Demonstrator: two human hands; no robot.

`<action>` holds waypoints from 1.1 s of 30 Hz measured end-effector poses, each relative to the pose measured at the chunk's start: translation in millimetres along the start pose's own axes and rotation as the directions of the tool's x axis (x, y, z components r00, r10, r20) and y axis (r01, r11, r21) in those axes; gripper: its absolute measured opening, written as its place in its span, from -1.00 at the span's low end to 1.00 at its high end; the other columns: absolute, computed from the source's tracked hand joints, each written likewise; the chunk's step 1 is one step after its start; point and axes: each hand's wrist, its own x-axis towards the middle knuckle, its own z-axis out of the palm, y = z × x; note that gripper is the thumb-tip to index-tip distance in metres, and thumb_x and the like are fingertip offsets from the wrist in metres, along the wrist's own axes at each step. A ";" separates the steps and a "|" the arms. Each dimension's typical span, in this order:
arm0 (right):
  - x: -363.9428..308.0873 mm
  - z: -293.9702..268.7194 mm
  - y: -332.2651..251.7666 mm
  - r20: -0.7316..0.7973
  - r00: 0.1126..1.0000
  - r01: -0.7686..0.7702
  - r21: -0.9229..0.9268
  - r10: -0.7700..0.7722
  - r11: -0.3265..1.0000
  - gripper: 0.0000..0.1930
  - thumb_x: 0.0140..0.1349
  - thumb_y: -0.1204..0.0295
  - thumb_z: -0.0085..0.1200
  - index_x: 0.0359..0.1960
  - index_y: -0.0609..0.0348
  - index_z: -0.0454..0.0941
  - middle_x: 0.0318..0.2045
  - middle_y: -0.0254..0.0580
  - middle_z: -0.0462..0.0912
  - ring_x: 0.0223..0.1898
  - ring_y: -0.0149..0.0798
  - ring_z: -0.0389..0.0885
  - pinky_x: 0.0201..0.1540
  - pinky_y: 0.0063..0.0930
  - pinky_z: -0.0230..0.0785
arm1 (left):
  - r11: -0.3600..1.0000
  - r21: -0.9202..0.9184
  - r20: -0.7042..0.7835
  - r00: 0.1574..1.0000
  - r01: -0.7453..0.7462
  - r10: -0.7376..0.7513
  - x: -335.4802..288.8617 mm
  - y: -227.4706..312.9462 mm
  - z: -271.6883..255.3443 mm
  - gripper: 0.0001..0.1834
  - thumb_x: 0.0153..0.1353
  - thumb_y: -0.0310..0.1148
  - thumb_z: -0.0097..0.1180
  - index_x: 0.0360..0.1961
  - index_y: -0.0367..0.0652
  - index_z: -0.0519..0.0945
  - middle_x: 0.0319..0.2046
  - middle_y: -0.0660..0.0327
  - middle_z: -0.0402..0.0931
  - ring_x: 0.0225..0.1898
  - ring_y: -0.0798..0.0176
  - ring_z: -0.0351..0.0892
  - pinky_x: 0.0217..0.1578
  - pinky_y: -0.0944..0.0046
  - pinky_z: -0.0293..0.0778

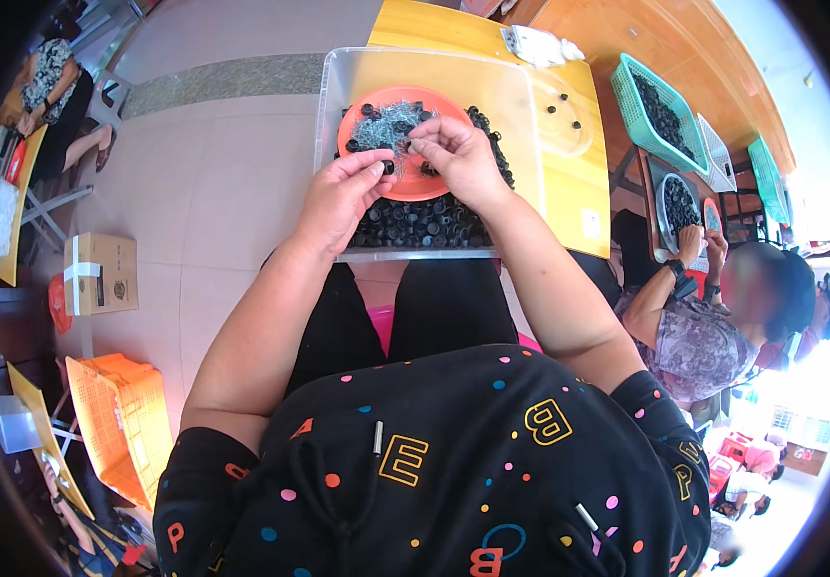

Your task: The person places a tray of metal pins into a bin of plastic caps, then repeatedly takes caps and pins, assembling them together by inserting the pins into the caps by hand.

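both my left hand (338,192) and right hand (458,154) pinched small black caps (415,221) over the orange plate (415,183); a slack pinch could have dropped one.

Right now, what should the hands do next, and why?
Probably bring the two hands together. The left hand pinches a small black cap, the right hand pinches something tiny I cannot make out, and both meet over the orange plate of springs.
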 end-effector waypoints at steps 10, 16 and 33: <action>-13.3 15.6 -13.2 -0.036 0.999 0.021 -0.140 -0.026 0.990 -0.97 0.19 0.59 0.10 -0.34 0.24 0.56 -0.46 -0.35 0.60 -0.41 -0.53 0.49 -0.35 -0.61 0.37 | 0.966 -0.259 -0.001 1.000 -0.007 0.007 -2.8 2.3 -16.0 -0.81 0.32 -0.45 -0.05 -0.12 -0.33 0.48 -0.25 0.10 0.55 -0.23 0.26 0.59 -0.13 0.32 0.54; 6.7 23.8 8.6 0.261 0.950 0.309 -0.692 -0.172 0.652 -0.91 -0.04 0.60 0.05 -0.47 0.22 0.58 -0.44 0.06 0.62 -0.33 0.07 0.61 -0.20 -0.14 0.46 | 0.970 -0.244 0.007 1.000 -0.014 0.016 0.5 -1.5 -25.2 -0.80 0.33 -0.42 -0.10 -0.10 -0.27 0.46 -0.25 0.09 0.54 -0.25 0.27 0.58 -0.19 0.34 0.52; 18.5 29.5 17.7 0.193 0.979 0.096 -0.723 0.067 0.685 -0.92 -0.02 0.50 0.10 -0.46 0.16 0.61 -0.46 -0.01 0.64 -0.33 -0.03 0.64 -0.24 -0.21 0.48 | 0.981 -0.192 0.003 1.000 0.013 -0.012 5.9 2.4 -27.9 -0.85 0.31 -0.38 -0.04 -0.19 -0.22 0.50 -0.31 0.21 0.52 -0.34 0.38 0.50 -0.32 0.44 0.44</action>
